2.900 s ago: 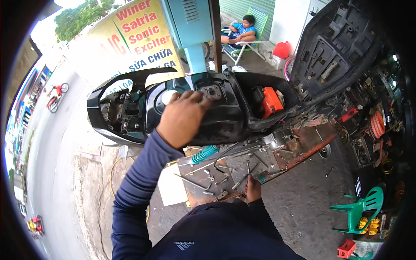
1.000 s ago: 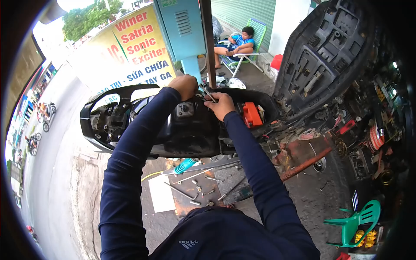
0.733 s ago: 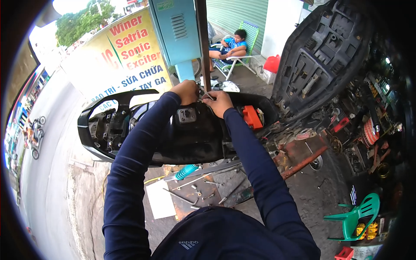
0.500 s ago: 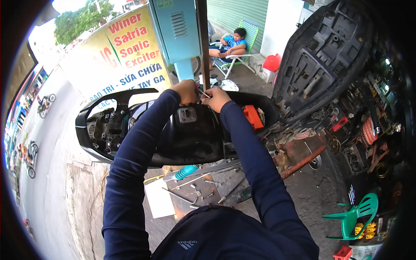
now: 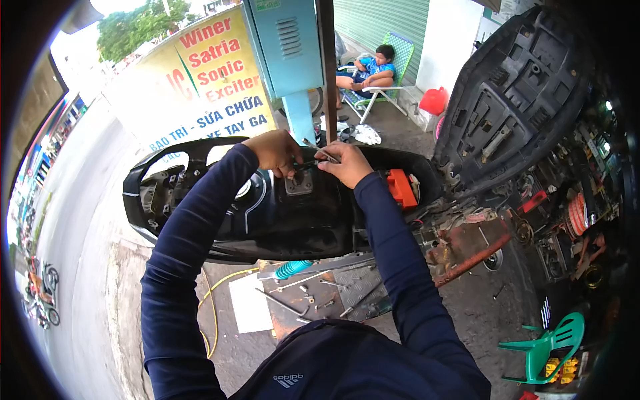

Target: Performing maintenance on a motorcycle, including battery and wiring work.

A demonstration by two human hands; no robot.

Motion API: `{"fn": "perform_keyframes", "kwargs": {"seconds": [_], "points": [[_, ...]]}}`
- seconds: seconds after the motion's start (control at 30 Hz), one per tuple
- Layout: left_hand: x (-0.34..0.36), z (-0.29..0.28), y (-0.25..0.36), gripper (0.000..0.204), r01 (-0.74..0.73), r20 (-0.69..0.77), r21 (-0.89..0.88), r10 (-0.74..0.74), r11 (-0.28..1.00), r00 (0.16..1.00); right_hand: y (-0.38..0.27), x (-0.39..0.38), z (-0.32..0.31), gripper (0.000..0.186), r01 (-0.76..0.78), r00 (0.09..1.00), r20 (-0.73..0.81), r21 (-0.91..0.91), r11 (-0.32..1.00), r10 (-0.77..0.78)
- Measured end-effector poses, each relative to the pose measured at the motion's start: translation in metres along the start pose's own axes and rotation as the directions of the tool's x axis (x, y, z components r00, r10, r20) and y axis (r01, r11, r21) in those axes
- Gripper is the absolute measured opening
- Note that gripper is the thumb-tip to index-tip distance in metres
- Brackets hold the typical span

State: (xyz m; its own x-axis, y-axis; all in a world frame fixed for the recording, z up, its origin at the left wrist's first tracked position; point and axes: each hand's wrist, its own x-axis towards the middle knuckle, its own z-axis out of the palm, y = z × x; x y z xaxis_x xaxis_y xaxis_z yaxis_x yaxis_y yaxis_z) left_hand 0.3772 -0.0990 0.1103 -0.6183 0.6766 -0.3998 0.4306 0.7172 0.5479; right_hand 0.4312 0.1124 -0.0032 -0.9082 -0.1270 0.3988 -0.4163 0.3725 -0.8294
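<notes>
Across the middle lies a motorbike's black bodywork [image 5: 300, 230]. Over its far side my left hand [image 5: 275, 152] is closed, fingertips pinched on a small dark piece I cannot make out. Close by on the right, my right hand [image 5: 348, 164] grips a thin metal rod-like tool [image 5: 320, 151], whose exact kind is too small to tell. Both hands sit just above a square recessed plate [image 5: 299, 183] in the bodywork. An orange-red part [image 5: 402, 189] rests in the compartment right of my right hand. The raised seat [image 5: 510, 100], underside showing, stands at the far right.
Below the bike, a low work surface [image 5: 287, 317] carries several loose bolts and tools beside a white sheet [image 5: 251, 304]. A blue cabinet [image 5: 287, 47] on a post stands behind. A person [image 5: 377, 70] sits in a folding chair. A green chair [image 5: 550, 343] stands lower right.
Both hands have come nearer over the square plate, and the rod-like tool now points up and left from my right hand. The whole view has shifted slightly, moving the scene rightward.
</notes>
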Motion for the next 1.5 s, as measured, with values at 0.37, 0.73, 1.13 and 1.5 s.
{"fn": "perform_keyframes", "kwargs": {"seconds": [0.37,0.73,1.13,1.5], "points": [[-0.001,0.028,-0.018,0.01,-0.147,-0.292,-0.182,0.089,0.972,0.952,0.003,0.001,0.0,0.018,-0.026,0.999,-0.033,-0.06,0.998,0.024],[-0.006,0.055,-0.014,0.01,-0.194,-0.545,0.242,0.299,0.951,0.784,-0.001,0.001,-0.005,0.02,-0.087,0.996,0.004,0.048,0.995,0.087],[-0.009,0.041,-0.02,0.01,-0.34,-0.404,0.299,0.441,0.892,0.802,0.006,0.001,-0.002,0.018,-0.101,0.995,-0.011,0.042,0.994,0.101],[-0.03,0.066,0.01,0.014,-0.171,-0.429,0.357,0.323,0.919,0.843,0.007,0.003,-0.003,0.018,-0.112,0.993,-0.027,0.031,0.993,0.113]]}}
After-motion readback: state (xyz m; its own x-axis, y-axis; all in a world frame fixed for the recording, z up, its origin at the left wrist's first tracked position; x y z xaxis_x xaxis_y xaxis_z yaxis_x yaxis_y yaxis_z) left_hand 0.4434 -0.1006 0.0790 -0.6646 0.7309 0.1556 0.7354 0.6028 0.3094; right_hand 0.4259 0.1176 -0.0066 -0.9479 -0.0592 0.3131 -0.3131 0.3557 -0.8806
